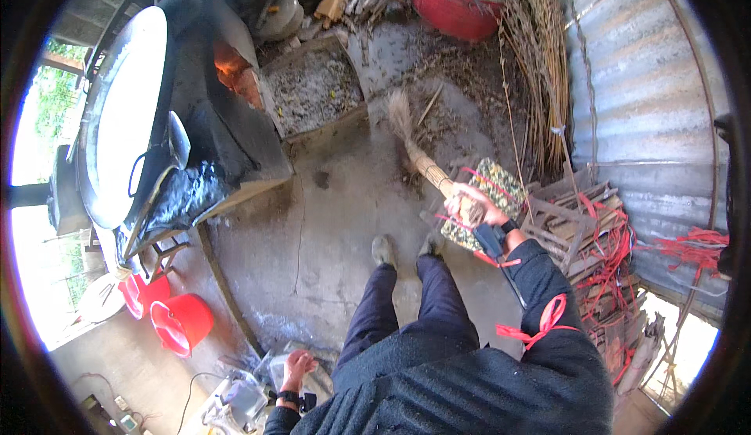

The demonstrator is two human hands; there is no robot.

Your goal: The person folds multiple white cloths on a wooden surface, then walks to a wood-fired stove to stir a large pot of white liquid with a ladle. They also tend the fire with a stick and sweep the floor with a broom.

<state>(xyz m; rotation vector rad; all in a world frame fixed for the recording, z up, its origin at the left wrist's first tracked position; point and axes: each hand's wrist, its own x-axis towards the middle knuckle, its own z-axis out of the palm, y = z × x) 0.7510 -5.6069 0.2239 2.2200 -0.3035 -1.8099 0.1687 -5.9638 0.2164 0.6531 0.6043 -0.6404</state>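
Observation:
My right hand is closed round the handle of a straw hand broom. The broom's bristle end points up and left, over the littered floor. Behind and beside that hand is a patterned cushion with pink ties. Down at the lower left, my left hand hangs over clear plastic bags; its fingers are partly curled, and whether it touches anything I cannot tell.
A stove with a burning firebox carries a large wide pan at the left. Ash bed lies beside it. Red buckets stand lower left, a red tub at the top. Dry stalks and stacked firewood line the right.

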